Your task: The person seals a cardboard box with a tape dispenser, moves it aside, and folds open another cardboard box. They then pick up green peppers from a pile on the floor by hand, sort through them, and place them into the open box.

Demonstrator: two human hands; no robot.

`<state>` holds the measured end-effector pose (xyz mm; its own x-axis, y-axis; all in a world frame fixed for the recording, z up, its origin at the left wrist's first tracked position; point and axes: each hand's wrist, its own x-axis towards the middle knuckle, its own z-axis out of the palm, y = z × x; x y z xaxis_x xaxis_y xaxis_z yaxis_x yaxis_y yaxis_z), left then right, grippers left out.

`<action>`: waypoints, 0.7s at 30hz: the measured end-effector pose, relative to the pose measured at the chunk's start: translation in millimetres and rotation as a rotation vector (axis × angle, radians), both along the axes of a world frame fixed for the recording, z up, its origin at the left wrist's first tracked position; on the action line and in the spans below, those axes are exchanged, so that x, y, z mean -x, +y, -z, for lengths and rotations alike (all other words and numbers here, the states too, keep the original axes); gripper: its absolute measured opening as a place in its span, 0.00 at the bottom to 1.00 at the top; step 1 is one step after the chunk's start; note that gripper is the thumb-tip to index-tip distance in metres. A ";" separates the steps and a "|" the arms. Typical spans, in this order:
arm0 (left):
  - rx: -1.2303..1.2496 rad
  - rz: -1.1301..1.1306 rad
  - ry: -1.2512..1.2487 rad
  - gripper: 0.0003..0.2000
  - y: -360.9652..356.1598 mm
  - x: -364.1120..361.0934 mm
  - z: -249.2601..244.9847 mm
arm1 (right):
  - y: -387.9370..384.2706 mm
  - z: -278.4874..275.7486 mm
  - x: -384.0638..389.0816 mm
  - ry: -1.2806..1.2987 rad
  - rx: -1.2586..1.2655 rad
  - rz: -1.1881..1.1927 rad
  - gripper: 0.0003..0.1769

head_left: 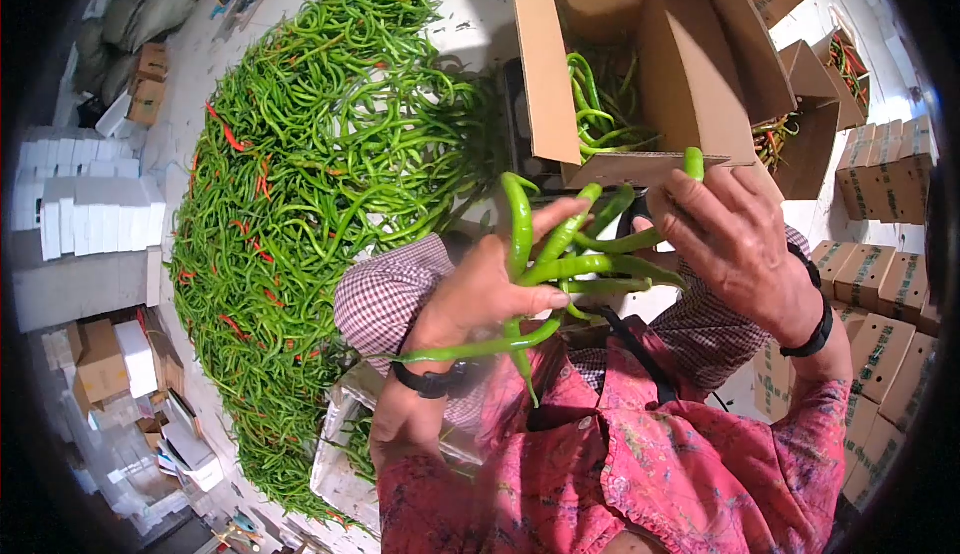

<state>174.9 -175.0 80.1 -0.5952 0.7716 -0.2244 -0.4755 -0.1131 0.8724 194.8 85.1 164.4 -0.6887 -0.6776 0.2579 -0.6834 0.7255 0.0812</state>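
Observation:
A loose bunch of long green chili peppers [570, 269] rests in my left hand [480, 289], whose thumb is closed over them. One pepper crosses the wrist and others stick out at several angles. Beside it on the right, my right hand [735, 239] has its fingers curled, with the end of a green chili pepper [693, 163] poking up between them. Just beyond my hands stands an open cardboard box [555, 74] with green peppers [600, 104] inside. To the left spreads a large pile of green chili peppers [290, 154] with a few red ones among them.
A pale crate [335, 444] with some peppers stands near my left elbow. Open boxes [800, 144] with peppers are at the upper right, and stacked closed cartons [880, 354] line the right side. White boxes [100, 209] are stacked at far left.

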 end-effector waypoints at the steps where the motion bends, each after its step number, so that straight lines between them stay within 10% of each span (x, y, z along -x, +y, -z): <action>1: -0.014 -0.086 0.074 0.43 1.6 -1.0 3.1 | -0.5 1.4 -5.8 -0.009 -0.049 0.006 0.22; 21: 0.258 -0.210 0.382 0.42 5.6 -1.2 19.0 | -22.8 -24.7 43.2 -0.613 -0.203 0.161 0.25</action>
<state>176.2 -169.4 61.1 -0.8085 0.5745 -0.1279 -0.1069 0.0702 0.9918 151.6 62.4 189.1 -0.7669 -0.5476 -0.3348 -0.5333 0.8339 -0.1423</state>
